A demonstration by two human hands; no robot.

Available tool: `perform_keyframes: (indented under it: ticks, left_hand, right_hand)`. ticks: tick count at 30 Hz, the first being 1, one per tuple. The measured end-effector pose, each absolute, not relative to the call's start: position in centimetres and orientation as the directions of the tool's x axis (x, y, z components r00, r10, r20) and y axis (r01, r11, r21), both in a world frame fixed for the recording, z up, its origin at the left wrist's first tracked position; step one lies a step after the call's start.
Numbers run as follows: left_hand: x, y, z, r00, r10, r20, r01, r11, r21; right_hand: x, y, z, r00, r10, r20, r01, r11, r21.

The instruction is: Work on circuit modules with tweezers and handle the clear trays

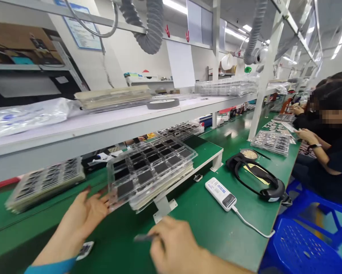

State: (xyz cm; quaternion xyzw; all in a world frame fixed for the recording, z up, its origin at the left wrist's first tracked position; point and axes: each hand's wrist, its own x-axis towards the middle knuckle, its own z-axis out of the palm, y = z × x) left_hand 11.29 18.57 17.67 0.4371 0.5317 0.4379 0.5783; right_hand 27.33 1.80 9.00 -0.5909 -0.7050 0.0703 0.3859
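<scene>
At the left front corner of a clear plastic tray (153,164) is my left hand (89,213), palm up with thumb and fingers apart. Its fingertips touch the tray's edge or reach just under it. Dark square pieces fill the tray's compartments, and the tray lies askew on a stack of similar trays on a raised green shelf (206,150). Lower down, my right hand (175,243) is closed around a thin grey tool (143,237), too blurred to name exactly. A small white-framed part (85,250) lies beside my left wrist, partly hidden.
Another tray stack (46,182) stands at left. On the green bench (216,236) lie a white cabled device (220,193) and a black headband-like object (245,180). An upper shelf (102,127) overhangs the bench. Co-workers sit at right near blue stools (304,243).
</scene>
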Motion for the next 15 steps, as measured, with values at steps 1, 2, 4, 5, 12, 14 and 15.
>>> perform_keyframes:
  ticks: [1, 2, 4, 5, 12, 14, 15]
  left_hand:
    - [10.9, 18.3, 18.1, 0.079, 0.961, -0.265, -0.073, 0.271, 0.96]
    - [10.6, 17.9, 18.5, 0.103, 0.95, -0.294, -0.092, 0.303, 0.949]
    - [10.1, 17.3, 19.1, 0.144, 0.933, -0.33, -0.084, 0.344, 0.935]
    - [10.0, 17.0, 19.2, 0.153, 0.927, -0.342, -0.066, 0.355, 0.933]
    - [10.4, 16.5, 19.7, 0.129, 0.917, -0.377, -0.131, 0.393, 0.91]
    - [10.7, 16.3, 20.1, 0.114, 0.923, -0.367, -0.118, 0.38, 0.918]
    - [10.8, 16.2, 20.4, 0.098, 0.936, -0.339, -0.085, 0.347, 0.934]
  right_hand:
    - [28.9, 2.5, 8.9, 0.028, 0.941, 0.338, 0.817, 0.173, -0.551]
    - [30.5, 3.2, 8.8, 0.084, 0.967, 0.24, 0.851, 0.056, -0.522]
    - [33.7, 4.9, 8.1, 0.167, 0.966, 0.197, 0.855, -0.042, -0.518]
    - [35.1, 5.9, 7.7, 0.208, 0.957, 0.2, 0.848, -0.075, -0.525]
    - [38.7, 11.0, 6.7, 0.387, 0.855, 0.344, 0.741, -0.067, -0.668]
    - [38.7, 10.9, 7.0, 0.393, 0.85, 0.352, 0.697, -0.025, -0.716]
    - [38.7, 10.5, 7.1, 0.392, 0.852, 0.347, 0.672, -0.008, -0.74]
